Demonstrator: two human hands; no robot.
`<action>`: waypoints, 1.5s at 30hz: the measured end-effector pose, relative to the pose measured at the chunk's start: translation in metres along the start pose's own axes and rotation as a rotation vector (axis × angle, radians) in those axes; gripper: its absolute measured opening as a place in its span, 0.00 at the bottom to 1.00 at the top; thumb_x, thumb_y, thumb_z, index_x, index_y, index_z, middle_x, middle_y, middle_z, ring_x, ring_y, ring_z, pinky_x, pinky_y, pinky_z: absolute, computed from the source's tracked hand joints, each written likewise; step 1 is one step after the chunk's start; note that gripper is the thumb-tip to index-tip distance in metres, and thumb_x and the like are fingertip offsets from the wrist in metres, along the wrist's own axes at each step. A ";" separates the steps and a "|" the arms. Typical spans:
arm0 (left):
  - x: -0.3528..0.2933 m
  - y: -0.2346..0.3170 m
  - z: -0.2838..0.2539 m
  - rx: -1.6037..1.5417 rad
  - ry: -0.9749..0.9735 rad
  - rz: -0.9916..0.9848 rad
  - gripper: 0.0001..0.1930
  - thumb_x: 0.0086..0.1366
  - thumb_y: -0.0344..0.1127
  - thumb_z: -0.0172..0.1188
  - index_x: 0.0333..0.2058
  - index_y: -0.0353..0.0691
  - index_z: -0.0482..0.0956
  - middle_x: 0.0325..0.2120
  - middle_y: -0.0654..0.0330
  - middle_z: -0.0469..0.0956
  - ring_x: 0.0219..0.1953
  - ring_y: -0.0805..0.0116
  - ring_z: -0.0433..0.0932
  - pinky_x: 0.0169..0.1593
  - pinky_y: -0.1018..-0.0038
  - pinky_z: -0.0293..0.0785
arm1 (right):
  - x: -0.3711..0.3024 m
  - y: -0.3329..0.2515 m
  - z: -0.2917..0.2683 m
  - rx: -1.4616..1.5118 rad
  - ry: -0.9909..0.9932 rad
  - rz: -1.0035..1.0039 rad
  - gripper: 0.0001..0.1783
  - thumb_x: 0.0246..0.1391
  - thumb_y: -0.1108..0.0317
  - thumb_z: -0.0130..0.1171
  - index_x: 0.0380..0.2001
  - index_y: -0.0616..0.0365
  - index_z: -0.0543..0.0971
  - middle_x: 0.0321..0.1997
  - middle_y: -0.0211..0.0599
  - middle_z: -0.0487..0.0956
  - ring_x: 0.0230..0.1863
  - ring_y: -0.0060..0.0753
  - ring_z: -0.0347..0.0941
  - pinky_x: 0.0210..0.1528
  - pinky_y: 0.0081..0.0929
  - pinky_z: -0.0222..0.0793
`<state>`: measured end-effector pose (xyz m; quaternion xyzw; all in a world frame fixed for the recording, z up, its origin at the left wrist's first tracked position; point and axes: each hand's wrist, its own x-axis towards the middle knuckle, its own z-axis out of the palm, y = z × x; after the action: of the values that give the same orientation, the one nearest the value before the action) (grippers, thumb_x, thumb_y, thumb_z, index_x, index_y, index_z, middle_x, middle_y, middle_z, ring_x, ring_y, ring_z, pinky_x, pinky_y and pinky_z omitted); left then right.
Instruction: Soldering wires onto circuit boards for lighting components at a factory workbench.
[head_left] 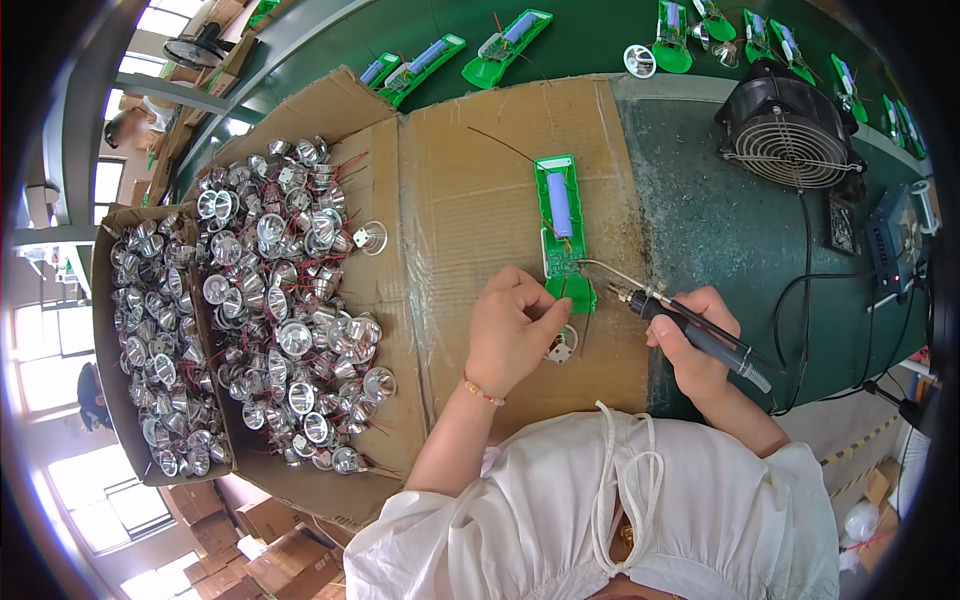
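On the cardboard in front of me lies a green plastic lamp housing (575, 298), with a purple cylindrical battery (559, 205) and a small circuit board (561, 262) in it. My left hand (515, 325) pinches a thin wire at the housing's near end. Just below those fingertips sits a silvery reflector (562, 347), partly covered by the hand. Wrapped around a soldering iron (700, 340) is my right hand (695, 345). A thin bent metal tube (620, 275) runs along the iron, its end close to the board's right edge.
Cardboard boxes (215, 400) full of reflectors with red wires stand at left. One loose reflector (371, 238) lies beside them. A black fan (790, 130) and a blue soldering station (888, 240) with cables are at right. More green housings (510, 45) line the far side.
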<state>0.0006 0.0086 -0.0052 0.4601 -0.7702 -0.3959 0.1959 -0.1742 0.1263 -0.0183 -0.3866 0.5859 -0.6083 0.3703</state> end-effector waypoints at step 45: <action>0.019 -0.003 -0.006 -0.014 -0.094 -0.096 0.11 0.51 0.38 0.59 0.18 0.36 0.78 0.21 0.58 0.71 0.21 0.64 0.71 0.25 0.71 0.65 | 0.012 -0.003 0.008 0.048 -0.013 0.080 0.06 0.47 0.76 0.54 0.26 0.64 0.68 0.19 0.37 0.73 0.20 0.22 0.70 0.24 0.19 0.67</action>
<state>-0.0037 -0.0112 -0.0051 0.4760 -0.7528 -0.4314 0.1437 -0.1715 0.1124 -0.0147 -0.3577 0.5836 -0.6046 0.4073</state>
